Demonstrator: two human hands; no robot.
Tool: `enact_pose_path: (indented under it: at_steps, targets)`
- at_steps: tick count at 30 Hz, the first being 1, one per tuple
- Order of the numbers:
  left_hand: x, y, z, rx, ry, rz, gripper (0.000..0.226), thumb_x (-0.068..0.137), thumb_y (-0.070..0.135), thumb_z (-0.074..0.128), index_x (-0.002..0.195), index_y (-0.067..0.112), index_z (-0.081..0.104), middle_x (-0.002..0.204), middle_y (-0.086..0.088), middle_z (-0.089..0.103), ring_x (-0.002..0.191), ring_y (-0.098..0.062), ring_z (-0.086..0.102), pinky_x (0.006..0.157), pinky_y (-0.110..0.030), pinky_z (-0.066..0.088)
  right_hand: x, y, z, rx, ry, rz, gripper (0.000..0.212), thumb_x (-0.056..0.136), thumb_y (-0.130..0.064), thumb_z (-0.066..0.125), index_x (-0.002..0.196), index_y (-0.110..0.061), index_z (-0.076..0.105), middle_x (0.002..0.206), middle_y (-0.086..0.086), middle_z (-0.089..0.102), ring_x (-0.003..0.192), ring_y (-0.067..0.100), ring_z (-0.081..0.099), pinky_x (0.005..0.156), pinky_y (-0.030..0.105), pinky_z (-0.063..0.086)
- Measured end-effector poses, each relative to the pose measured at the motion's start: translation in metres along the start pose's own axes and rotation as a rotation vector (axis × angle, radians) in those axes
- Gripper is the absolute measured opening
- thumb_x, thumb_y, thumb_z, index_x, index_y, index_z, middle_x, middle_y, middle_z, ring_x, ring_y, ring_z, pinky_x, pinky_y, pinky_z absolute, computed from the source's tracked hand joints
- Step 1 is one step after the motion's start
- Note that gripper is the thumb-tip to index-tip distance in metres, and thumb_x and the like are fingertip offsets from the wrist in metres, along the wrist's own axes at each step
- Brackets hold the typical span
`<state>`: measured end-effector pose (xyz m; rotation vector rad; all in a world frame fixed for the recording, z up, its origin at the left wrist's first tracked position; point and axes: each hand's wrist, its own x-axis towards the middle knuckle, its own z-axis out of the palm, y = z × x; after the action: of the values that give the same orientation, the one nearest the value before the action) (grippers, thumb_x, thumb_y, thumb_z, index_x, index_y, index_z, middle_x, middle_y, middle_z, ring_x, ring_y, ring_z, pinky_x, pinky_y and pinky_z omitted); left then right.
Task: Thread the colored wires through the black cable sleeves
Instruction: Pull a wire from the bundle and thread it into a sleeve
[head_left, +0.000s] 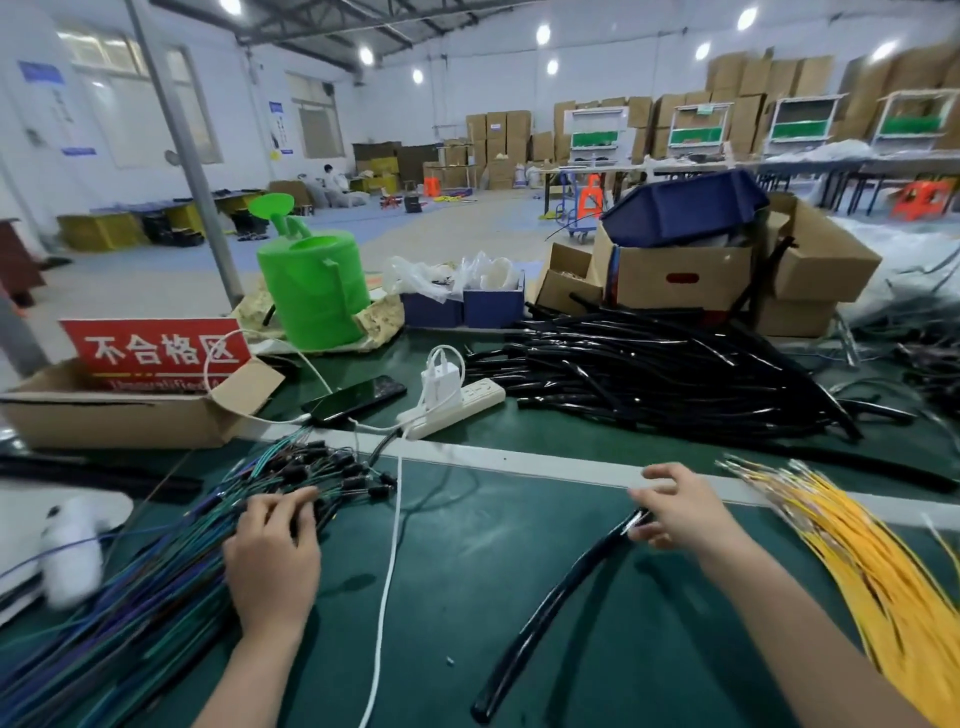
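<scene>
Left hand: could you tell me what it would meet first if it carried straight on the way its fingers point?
Probably the black components on the green-blue wires, just ahead of the left hand; the phone lies beyond.

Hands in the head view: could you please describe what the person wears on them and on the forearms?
Nothing: the left hand and right hand are bare, without gloves, rings or a watch; the left forearm and right forearm show no sleeves in frame.

Left hand (272, 551) palm down, fingers bent onto wires (156, 597); right hand (675, 506), blurred, pinches black sleeve (561, 597) end; both forearms extended forward.
</scene>
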<state>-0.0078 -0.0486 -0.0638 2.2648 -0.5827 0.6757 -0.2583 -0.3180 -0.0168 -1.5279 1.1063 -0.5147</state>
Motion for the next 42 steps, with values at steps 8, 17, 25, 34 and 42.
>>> enact_pose_path:
  at_steps: [8, 17, 25, 34, 42]
  targets:
    - [0.061, 0.074, -0.075, -0.241, -0.026, 0.319, 0.028, 0.094, 0.014, 0.054, 0.119, 0.005, 0.063, 0.075, -0.007, 0.064, 0.051, -0.006, 0.049, 0.051, -0.014, 0.038, -0.035, -0.032, 0.012, 0.052, -0.066, -0.235, 0.010, 0.089, -0.010, 0.061, 0.096, -0.014, 0.067, 0.094, 0.007, 0.071, 0.048, 0.014, 0.062, 0.045, 0.020, 0.037]
    - [0.087, 0.260, -0.129, -0.781, -0.376, 0.338, 0.027, 0.095, 0.025, 0.051, 0.116, 0.013, 0.065, 0.082, 0.005, 0.062, 0.052, 0.004, 0.050, 0.058, -0.014, 0.040, -0.098, -0.077, 0.102, 0.160, -0.570, -0.438, 0.060, 0.085, -0.035, 0.069, 0.139, -0.026, 0.044, 0.118, -0.007, 0.059, 0.056, 0.011, 0.063, 0.044, 0.017, 0.041]
    - [0.061, 0.253, -0.082, -0.836, -0.750, 0.186, 0.024, 0.098, 0.017, 0.048, 0.114, 0.011, 0.066, 0.073, 0.001, 0.053, 0.058, -0.007, 0.043, 0.052, -0.011, 0.042, -0.106, -0.066, 0.094, 0.588, -0.802, -0.224, 0.053, 0.078, 0.015, 0.030, 0.100, -0.014, 0.068, 0.090, 0.006, 0.072, 0.059, 0.014, 0.059, 0.048, 0.021, 0.039]
    - [0.032, 0.211, -0.054, -0.735, -1.015, 0.034, 0.030, 0.099, 0.034, 0.044, 0.126, 0.035, 0.058, 0.103, 0.000, 0.066, 0.074, -0.005, 0.067, 0.070, -0.030, 0.059, -0.091, -0.040, 0.058, 0.645, -1.078, -0.072, 0.045, 0.078, -0.014, 0.047, 0.121, -0.016, 0.059, 0.109, 0.009, 0.068, 0.077, 0.015, 0.061, 0.062, 0.022, 0.047]
    - [-0.002, 0.193, -0.050, -0.764, -1.293, -0.188, 0.106, 0.055, 0.074, 0.071, 0.140, 0.057, 0.010, 0.103, 0.017, 0.067, 0.069, -0.015, 0.070, 0.055, -0.034, 0.056, -0.078, -0.042, 0.054, 0.348, -0.732, -0.021, 0.044, 0.075, 0.009, 0.034, 0.089, -0.015, 0.067, 0.057, 0.000, 0.062, 0.045, 0.010, 0.053, 0.043, 0.018, 0.035]
